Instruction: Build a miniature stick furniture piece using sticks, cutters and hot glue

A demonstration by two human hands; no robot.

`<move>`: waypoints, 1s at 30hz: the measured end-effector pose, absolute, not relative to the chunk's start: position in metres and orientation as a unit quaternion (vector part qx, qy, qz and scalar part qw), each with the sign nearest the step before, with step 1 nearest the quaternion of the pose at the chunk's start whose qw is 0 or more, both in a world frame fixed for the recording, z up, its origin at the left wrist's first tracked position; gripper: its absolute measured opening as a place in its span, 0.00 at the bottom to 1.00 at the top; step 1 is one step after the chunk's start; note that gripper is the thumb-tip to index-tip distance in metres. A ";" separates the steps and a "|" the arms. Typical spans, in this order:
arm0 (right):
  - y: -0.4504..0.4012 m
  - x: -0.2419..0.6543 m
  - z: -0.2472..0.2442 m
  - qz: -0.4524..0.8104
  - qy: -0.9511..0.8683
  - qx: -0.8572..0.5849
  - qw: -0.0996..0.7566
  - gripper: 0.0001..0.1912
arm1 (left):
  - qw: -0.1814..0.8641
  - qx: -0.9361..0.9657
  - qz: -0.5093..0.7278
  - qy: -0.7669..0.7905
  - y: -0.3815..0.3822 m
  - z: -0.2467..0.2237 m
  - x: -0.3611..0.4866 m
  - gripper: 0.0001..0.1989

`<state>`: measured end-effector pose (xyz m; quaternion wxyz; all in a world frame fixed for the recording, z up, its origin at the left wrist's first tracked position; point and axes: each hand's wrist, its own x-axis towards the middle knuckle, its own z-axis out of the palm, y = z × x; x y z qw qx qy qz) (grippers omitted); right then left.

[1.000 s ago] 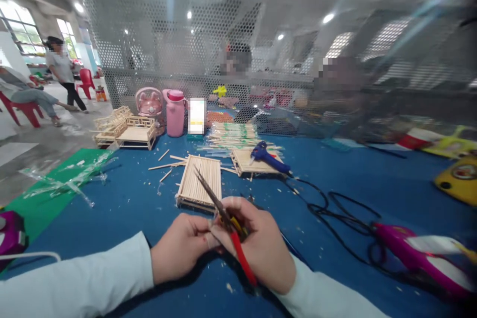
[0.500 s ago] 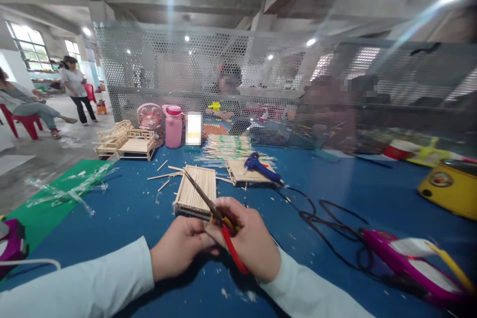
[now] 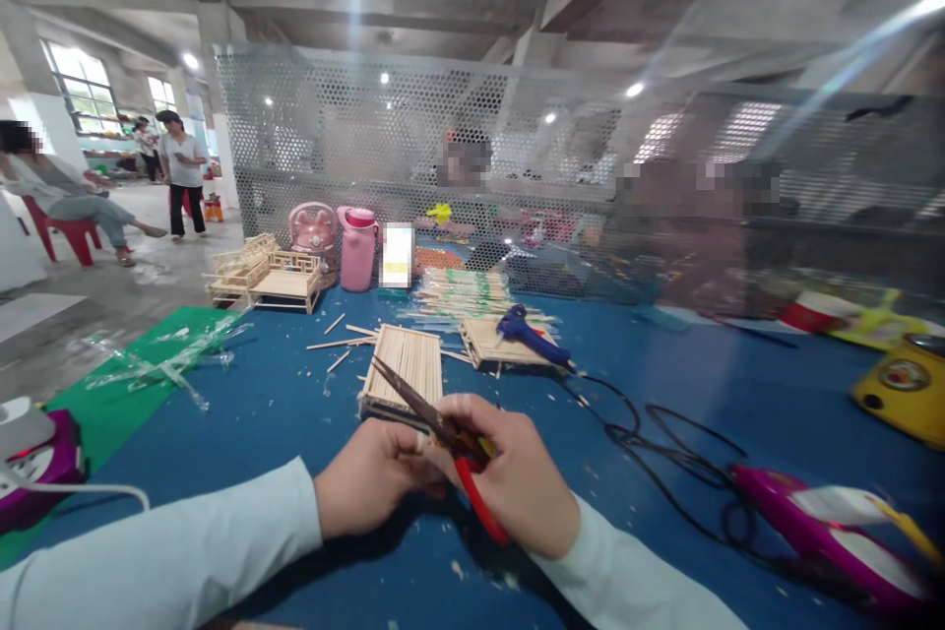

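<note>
My right hand (image 3: 517, 468) is closed around a pair of scissors (image 3: 413, 401) with red handles, their dark blades pointing up and to the left. Fingertips pressed together, my left hand (image 3: 376, 474) meets the right hand's fingers just below the blades; whatever it pinches is too small or hidden to name. Right beyond both hands lies a small platform of wooden sticks (image 3: 405, 369), partly covered by the blades. A second stick platform (image 3: 483, 343) sits farther right with a blue glue gun (image 3: 528, 335) resting on it.
Miniature stick furniture (image 3: 277, 281), a pink bottle (image 3: 358, 251) and a bundle of sticks (image 3: 462, 295) stand along the back, before a perforated metal screen (image 3: 354, 133). A black cord (image 3: 627, 438) runs toward a purple power strip (image 3: 827, 536). A yellow pot (image 3: 908, 389) stands far right.
The whole view has shifted, so the table things sit slightly farther right. My hands stay together, with the scissors still in the right one.
</note>
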<state>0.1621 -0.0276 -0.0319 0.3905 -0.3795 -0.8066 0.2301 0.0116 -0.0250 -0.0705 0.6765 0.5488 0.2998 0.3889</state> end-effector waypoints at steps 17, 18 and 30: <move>-0.010 0.170 -0.021 0.411 -0.670 -0.440 0.435 0.22 | 0.842 0.400 0.253 0.259 -0.019 -0.051 -0.012 0.17; -0.010 0.170 -0.021 0.412 -0.670 -0.440 0.433 0.22 | 0.835 0.412 0.258 0.257 -0.019 -0.051 -0.012 0.18; -0.014 0.167 -0.020 0.429 -0.668 -0.429 0.432 0.23 | 0.785 0.457 0.305 0.286 -0.027 -0.056 -0.005 0.17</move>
